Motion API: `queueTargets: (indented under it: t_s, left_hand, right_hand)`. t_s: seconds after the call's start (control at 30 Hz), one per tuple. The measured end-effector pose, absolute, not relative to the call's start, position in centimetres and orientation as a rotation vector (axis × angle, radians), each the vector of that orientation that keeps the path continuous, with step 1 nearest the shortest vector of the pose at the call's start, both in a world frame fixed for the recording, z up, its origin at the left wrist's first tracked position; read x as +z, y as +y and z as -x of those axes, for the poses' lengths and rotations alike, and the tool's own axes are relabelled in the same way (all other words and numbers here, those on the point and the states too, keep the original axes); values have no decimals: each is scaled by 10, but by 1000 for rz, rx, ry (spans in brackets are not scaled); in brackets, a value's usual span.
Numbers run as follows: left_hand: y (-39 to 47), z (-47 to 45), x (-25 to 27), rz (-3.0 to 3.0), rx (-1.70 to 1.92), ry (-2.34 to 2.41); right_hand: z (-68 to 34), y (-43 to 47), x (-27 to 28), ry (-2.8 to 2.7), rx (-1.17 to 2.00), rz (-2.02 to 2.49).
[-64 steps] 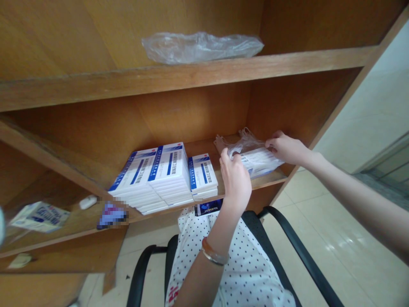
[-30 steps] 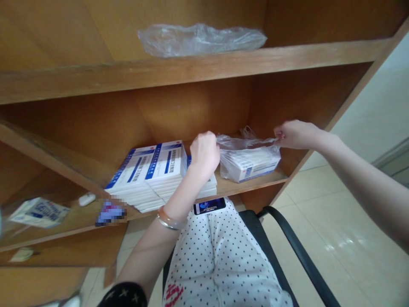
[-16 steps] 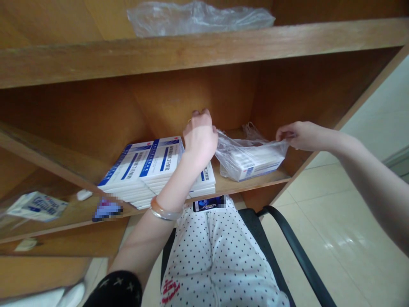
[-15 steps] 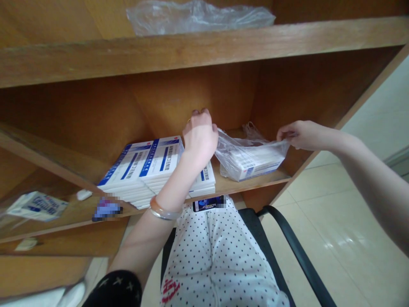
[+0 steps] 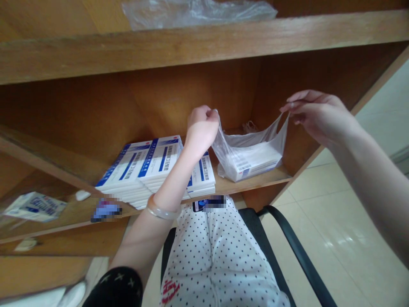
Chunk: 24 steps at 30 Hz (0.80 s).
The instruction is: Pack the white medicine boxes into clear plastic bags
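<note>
A thin clear plastic bag stands on the shelf with white and blue boxes inside it. Its left handle is gripped by my left hand, whose fingers are closed. My right hand pinches the other handle and holds it higher, so the bag's mouth is stretched wide between them. Left of the bag lie stacks of flat white and blue boxes with printed labels. My left forearm crosses in front of them and hides part of the stacks.
Another crumpled plastic bag lies on the upper shelf. Beyond the divider at left are a small box and a white object. A phone is at my lap, and a chair armrest curves on the right.
My right hand has risen with its bag handle, pulling that side up. My left hand has shifted up slightly, and the bag's mouth is now stretched taller.
</note>
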<state>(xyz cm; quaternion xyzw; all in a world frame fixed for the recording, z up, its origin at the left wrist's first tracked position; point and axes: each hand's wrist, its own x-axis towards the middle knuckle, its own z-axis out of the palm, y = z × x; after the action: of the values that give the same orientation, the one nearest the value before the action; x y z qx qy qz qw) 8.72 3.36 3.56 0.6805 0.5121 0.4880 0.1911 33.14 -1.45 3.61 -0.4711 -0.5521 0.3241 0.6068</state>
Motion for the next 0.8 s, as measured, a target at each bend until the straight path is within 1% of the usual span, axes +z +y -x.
queueTargets:
  t_s: [0.1,0.17,0.33,0.6,0.67,0.73,0.8]
  left_hand:
    - [37,-85,40,-1788,1483,1355]
    - [36,-84,43,-1746,1488,1310]
    - [33,-80,39,-1734,1339,1322]
    - [23,-77,42,-1578,1333,1316]
    - [20,-79,45,-1502,1345,1293]
    - [17,-79,45,-1440,1367,1269]
    - [16,-79,45,-1411,1389,1245]
  right_hand:
    - [-331,-11,36,-1271,589,1044]
    - [-329,-9,35,-1330,523,1023]
    - [-317,-11,32,-1541,514,1114]
    - [-307,-10,44,-1579,407,1317]
    - [-303,-9,47,-1690,385,1328]
    - [-296,-16,51,-1889,278,1383]
    - [-286,-33,53,-2031,45,1523]
